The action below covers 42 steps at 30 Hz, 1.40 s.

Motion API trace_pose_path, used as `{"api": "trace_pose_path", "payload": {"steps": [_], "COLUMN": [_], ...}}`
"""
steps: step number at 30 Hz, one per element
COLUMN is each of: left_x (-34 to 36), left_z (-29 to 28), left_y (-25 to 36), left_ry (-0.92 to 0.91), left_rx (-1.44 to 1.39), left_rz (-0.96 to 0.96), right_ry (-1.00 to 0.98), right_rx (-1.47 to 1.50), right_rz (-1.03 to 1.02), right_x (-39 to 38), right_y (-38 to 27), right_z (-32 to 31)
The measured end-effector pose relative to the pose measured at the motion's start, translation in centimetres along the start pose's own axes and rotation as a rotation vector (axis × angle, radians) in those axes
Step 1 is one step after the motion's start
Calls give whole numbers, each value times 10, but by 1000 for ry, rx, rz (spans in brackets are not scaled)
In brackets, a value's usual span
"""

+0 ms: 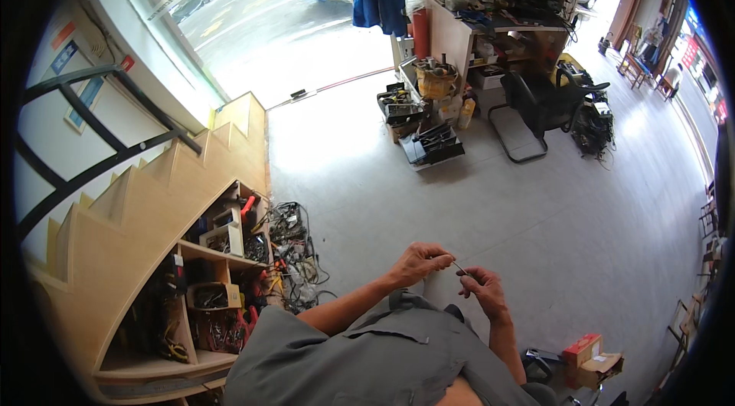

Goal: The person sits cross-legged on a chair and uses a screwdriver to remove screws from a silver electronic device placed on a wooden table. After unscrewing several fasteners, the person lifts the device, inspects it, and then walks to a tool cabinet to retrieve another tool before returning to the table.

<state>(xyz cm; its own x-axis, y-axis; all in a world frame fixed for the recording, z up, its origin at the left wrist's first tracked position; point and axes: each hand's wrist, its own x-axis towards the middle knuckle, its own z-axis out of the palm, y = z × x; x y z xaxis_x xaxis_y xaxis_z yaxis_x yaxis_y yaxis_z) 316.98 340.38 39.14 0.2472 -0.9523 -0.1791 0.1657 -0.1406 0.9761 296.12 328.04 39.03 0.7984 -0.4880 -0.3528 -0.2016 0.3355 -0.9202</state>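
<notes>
Low in the middle of the view, my left hand [419, 263] and my right hand [485, 291] are held close together above the floor, in front of my grey clothing. A thin, metallic, rod-like piece [458, 266] spans the short gap between their fingertips. My left thumb and fingers pinch its upper left end. The fingers of my right hand are curled around its lower right end. Its exact kind is too small to make out, and both ends are hidden in the fingers.
Wooden stairs with shelves of tools [222, 283] stand to the left, beside tangled cables [295, 253]. Ahead are open toolboxes [430, 147], a black chair [542, 103] and a cluttered workbench [505, 21]. A red box [583, 350] lies at the lower right.
</notes>
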Motion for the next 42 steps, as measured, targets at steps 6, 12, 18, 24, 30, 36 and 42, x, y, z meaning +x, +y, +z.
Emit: {"api": "trace_pose_path", "payload": {"steps": [6, 12, 18, 24, 30, 36, 42], "left_x": [94, 189, 303, 416, 512, 570, 655], "left_z": [-13, 11, 81, 172, 262, 308, 409], "left_y": [7, 32, 62, 41, 77, 59, 85], "left_ry": [-104, -271, -548, -610, -461, -204, -443], "left_rx": [30, 7, 185, 117, 123, 149, 58], "left_rz": [-101, -166, -152, -150, -141, -255, -233], "right_ry": [56, 248, 334, 386, 456, 412, 384], "right_rx": [-72, -131, 132, 262, 154, -33, -234], "right_rz": [-4, 75, -29, -27, -10, -82, -3], "right_x": [56, 75, 81, 92, 72, 88, 117], "right_y": [-25, -60, -48, -68, -110, -171, -187], "right_z": [-62, -114, -206, -330, -495, -618, -701]}}
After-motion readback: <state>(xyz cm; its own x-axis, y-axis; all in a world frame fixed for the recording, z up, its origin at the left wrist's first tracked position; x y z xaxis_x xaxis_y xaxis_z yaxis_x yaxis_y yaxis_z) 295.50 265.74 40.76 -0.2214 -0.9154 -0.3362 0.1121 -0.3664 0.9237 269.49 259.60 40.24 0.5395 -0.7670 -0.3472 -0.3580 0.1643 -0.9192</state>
